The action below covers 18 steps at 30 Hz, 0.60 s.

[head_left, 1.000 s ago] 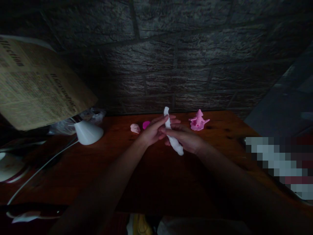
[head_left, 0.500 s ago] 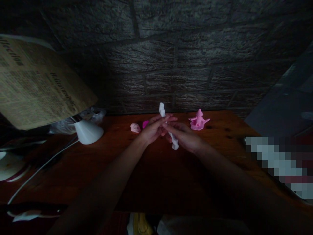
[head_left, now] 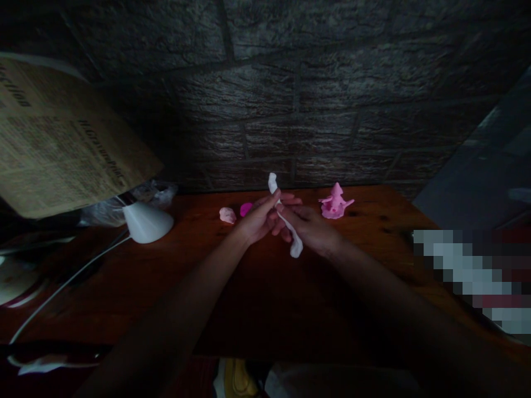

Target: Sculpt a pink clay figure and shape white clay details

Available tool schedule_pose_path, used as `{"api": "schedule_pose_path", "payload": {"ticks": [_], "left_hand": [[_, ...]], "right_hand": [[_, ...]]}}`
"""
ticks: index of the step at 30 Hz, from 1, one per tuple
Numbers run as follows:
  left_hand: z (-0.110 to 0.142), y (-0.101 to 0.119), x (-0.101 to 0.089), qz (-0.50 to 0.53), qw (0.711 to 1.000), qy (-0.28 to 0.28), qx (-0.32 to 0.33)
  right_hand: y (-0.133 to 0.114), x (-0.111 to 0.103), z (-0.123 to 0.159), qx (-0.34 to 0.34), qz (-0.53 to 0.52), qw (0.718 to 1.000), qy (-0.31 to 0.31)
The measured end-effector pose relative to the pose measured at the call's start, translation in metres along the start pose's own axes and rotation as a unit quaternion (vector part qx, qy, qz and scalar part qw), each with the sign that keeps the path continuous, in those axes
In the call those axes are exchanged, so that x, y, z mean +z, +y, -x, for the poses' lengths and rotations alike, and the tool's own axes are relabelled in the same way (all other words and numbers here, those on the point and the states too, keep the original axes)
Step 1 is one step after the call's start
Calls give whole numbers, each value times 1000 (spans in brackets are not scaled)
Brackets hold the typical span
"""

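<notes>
A long, uneven roll of white modelling clay (head_left: pixel 296 246) runs slantwise through both hands, its upper end pointing toward the wall. My left hand (head_left: pixel 261 217) is closed on its middle, thumb pressed on top. Just to the right, my right hand (head_left: pixel 309 225) pinches the same roll with its thumb, and the fingers of the two hands overlap beneath. Behind the left hand lie a pale pink lump (head_left: pixel 227 215) and a bright magenta piece (head_left: pixel 246 209). Beyond the right hand stands a pink clay figure (head_left: pixel 337 202) with a pointed top and two side arms.
On the left, a lamp with a white base (head_left: pixel 148 222) and a newsprint-patterned shade (head_left: pixel 74 143) stands on the wooden table (head_left: pixel 166 298), its white cable (head_left: pixel 70 284) trailing forward. A dark brick wall (head_left: pixel 332 94) rises behind. A pixelated area covers the right edge.
The white roll looks a little longer and smoother, its lower end curving further down. Both thumbs have shifted slightly along it. The view has moved slightly.
</notes>
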State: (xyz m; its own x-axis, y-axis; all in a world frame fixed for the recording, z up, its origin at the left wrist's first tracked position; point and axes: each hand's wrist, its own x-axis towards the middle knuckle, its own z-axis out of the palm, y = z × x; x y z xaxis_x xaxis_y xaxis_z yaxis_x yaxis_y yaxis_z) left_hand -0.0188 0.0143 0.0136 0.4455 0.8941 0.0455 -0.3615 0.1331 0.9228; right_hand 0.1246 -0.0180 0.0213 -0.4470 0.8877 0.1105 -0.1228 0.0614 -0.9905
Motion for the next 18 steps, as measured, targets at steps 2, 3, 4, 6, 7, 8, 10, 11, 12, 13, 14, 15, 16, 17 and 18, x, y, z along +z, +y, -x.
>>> {"api": "schedule_pose_path", "payload": {"ticks": [2,3,4,6,7,8,10,11,12,13,14,15,16,17,18], "left_hand": [[0,0,0,-10,1000,-22,-19],[0,1,1,-15,999,-27,-26],[0,1,1,-18,999,-24,-28],[-1,1,3,-21,1000,5,-22],[-1,1,4,-19,999,25,-15],[-2,1,5,-16,999,44,-7],[-2,1,7,-8,997,70,3],[-2,1,8,-5,997,76,5],[-1,1,9,-5,997,77,5],[-1,1,10,-5,997,74,2],[0,1,10,-6,998,66,-4],[1,1,10,-6,998,54,-12],[2,1,11,-6,999,38,-23],[2,1,11,-5,999,22,-33],[2,1,11,-3,999,5,-39]], "right_hand": [[1,-1,-1,-2,-11,1000,18],[2,-1,-2,4,-19,999,27],[3,-1,-3,16,-29,999,33],[4,-2,-4,55,-56,996,36],[5,-3,-5,77,-71,994,32],[5,-4,-5,97,-83,992,25],[5,-5,-5,118,-95,988,9],[5,-6,-5,119,-95,988,2],[5,-6,-5,116,-92,989,-3],[4,-6,-4,110,-87,990,-6],[4,-6,-4,103,-81,991,-7],[4,-5,-4,96,-75,992,-5],[4,-5,-4,90,-70,993,-3],[4,-5,-4,83,-66,994,1],[4,-4,-4,74,-64,995,5]]}}
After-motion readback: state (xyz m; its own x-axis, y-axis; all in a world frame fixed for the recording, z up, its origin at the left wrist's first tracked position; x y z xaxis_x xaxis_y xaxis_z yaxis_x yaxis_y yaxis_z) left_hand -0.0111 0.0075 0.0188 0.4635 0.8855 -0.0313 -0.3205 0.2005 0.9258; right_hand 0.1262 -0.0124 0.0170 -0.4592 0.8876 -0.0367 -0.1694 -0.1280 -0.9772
